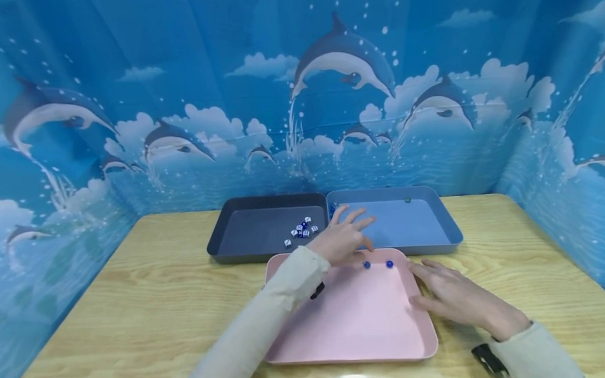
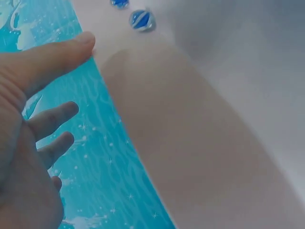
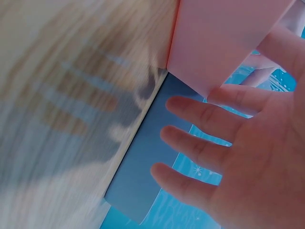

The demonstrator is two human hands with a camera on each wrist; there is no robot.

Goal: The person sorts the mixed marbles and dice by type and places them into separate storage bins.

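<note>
A pink tray (image 1: 358,324) lies in front, with two blue glass marbles (image 1: 390,264) near its far right corner. My left hand (image 1: 343,240) hovers over the tray's far edge, fingers spread and holding nothing. In the left wrist view, the thumb is near the tray's rim, apart from the swirled blue marble (image 2: 142,20). At the tray's right wall, my right hand (image 1: 451,291) has its fingers extended along the outside. Its index fingertip appears to touch the pink wall (image 3: 219,43) in the right wrist view, and the other fingers are spread in the air.
A dark grey tray (image 1: 251,226) at the back left holds several white dice (image 1: 288,243) and some small blue pieces. Beside it, a blue tray (image 1: 406,226) contains a green marble (image 1: 408,200) and some blue marbles at its left end. A dolphin-print curtain (image 1: 211,69) stands behind the wooden table (image 1: 143,294).
</note>
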